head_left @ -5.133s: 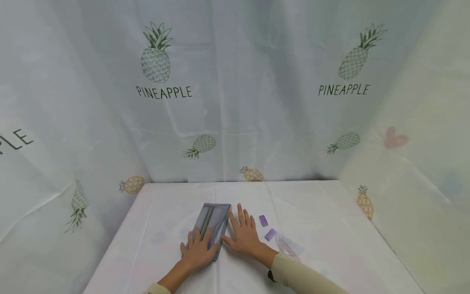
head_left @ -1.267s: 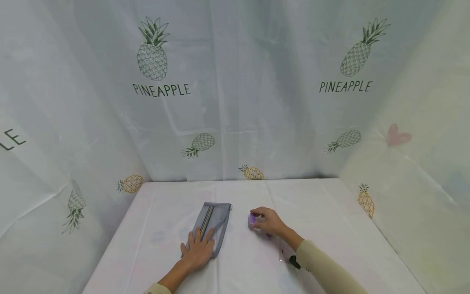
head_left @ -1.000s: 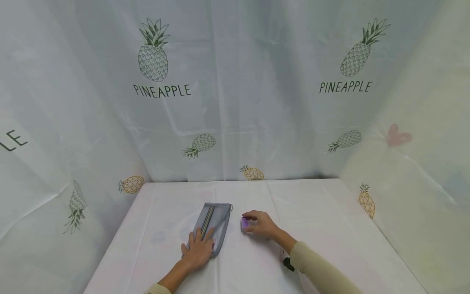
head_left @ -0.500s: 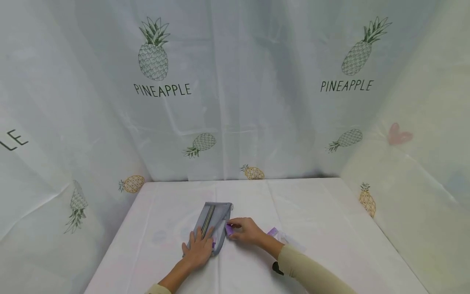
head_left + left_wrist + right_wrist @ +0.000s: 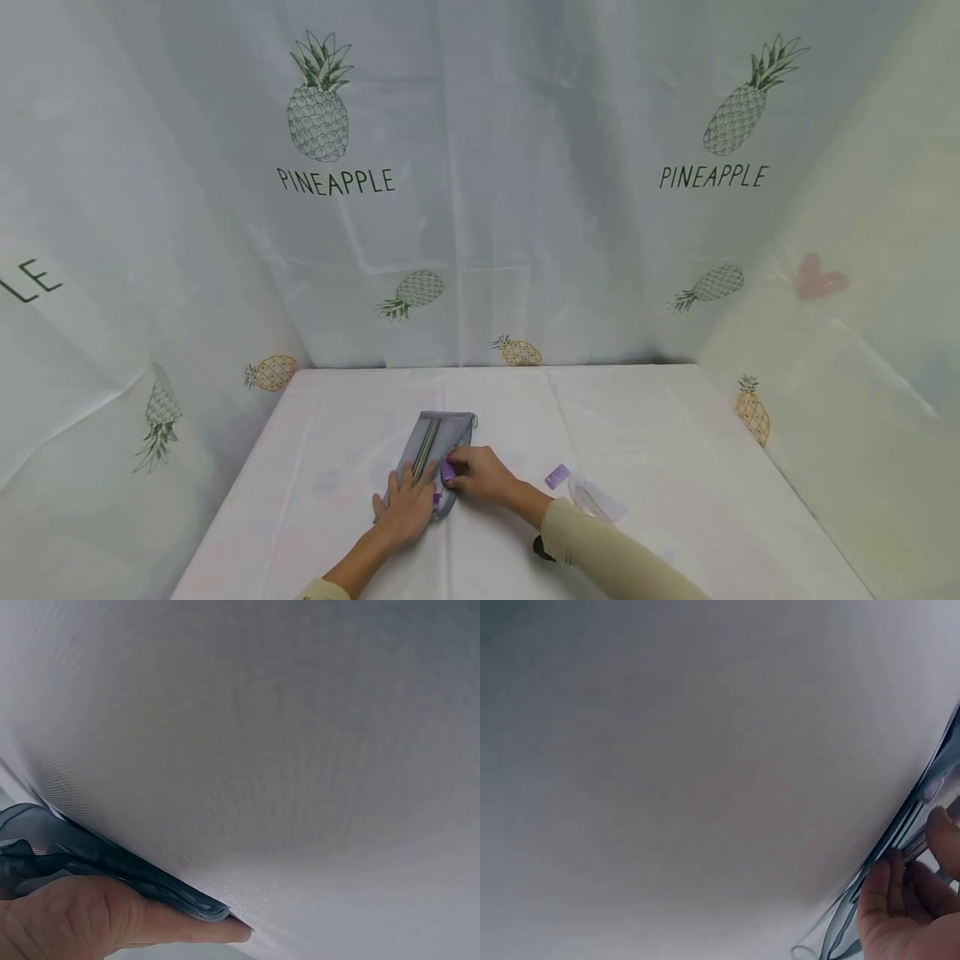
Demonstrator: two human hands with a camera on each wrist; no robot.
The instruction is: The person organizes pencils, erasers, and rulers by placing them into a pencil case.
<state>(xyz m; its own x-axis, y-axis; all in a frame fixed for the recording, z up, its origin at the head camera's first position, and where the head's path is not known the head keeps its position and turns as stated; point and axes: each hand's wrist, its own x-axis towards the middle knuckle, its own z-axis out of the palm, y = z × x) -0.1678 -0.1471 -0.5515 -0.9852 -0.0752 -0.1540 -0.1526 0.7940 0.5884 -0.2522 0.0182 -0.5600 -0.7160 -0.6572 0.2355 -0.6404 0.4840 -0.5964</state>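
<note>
A flat grey mesh zip pencil case [image 5: 452,432], striped along its zip, lies on the table. My left hand [image 5: 407,507] rests spread on its near end; the left wrist view shows its edge along that hand [image 5: 82,919]. Between thumb and fingers my right hand [image 5: 486,477] pinches a small purple eraser [image 5: 448,470] over the case's right side, where the mesh opens. In the right wrist view, curled fingertips [image 5: 895,870] are right at the layered edge of the case. Another purple piece [image 5: 437,498] shows at the case beside my left fingers.
Right of the case, a second purple eraser [image 5: 557,477] lies beside a clear protractor [image 5: 597,498]. A metal ring [image 5: 475,421] hangs at the case's far right corner. Pineapple-printed curtains [image 5: 562,250] enclose the white-covered table [image 5: 675,433] at the back and sides.
From two erasers lying on the table, my right hand has picked up one and carried it left to the pencil case's side. My left hand has stayed on the case.
</note>
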